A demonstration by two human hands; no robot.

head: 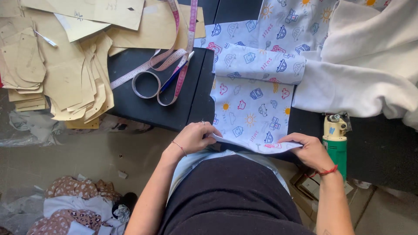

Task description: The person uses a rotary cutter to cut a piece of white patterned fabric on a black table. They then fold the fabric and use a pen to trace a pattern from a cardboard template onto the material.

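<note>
Hands pinch printed fabric edge at table.
Left hand and right hand each grasp the near hem of white cartoon-print cotton fabric on the black table.

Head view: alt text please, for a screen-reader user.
Seen from above, a person's left hand and right hand grip the near edge of a printed fabric on a black table. A measuring tape and paper patterns lie left.

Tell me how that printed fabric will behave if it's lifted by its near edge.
The printed fabric probably flops: it already folds and drapes over the table edge. It looks thin, so likely light. Both the left hand and right hand pinch it, suggesting it sags unsupported.
</note>
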